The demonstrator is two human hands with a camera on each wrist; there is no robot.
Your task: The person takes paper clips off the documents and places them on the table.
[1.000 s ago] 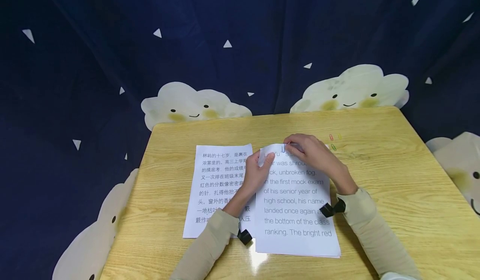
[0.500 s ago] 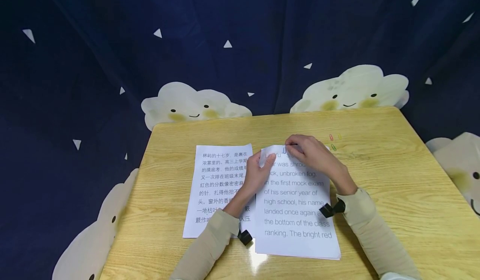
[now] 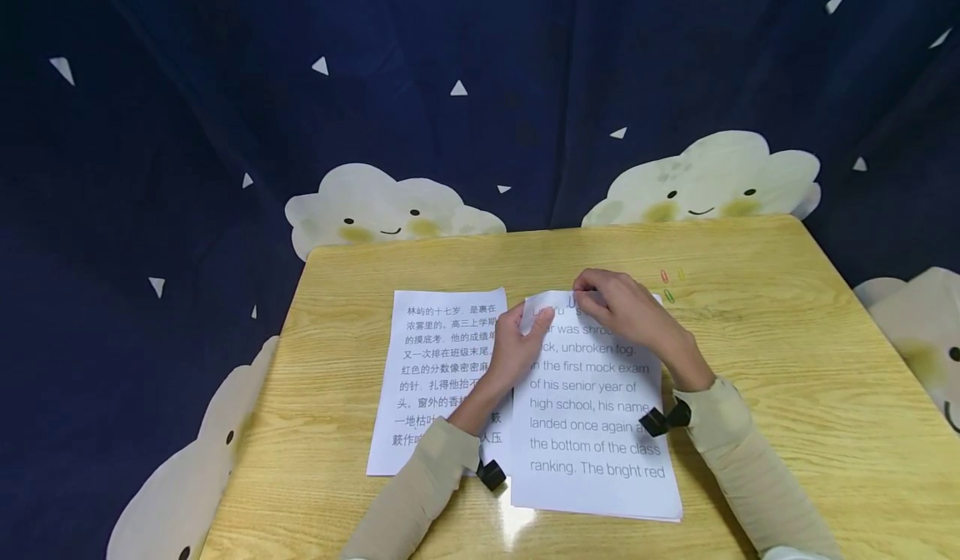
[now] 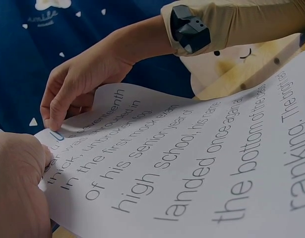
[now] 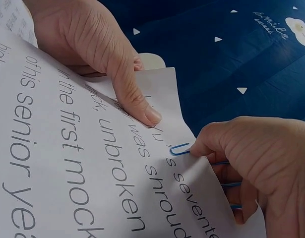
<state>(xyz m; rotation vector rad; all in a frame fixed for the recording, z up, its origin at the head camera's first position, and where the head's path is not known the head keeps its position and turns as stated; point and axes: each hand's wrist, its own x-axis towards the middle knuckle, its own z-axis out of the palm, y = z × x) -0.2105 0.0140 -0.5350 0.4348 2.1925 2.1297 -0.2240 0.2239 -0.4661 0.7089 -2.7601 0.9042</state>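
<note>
Fingers [image 5: 142, 106] pinch sheet [image 3: 592, 427] reading "unbroken fog".

**Both hands pinching, forearms angled inward**

The left hand [image 3: 514, 346] sits at about 9 o'clock of the right hand [image 3: 626, 308], thumb pressed flat, fingers curled beneath. The right hand's fingertips pinch together. Both sleeved forearms run toward 6 o'clock.

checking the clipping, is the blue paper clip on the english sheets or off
On, partly: the blue paper clip sits over the top edge of the English sheets, pinched by the right hand.
</note>
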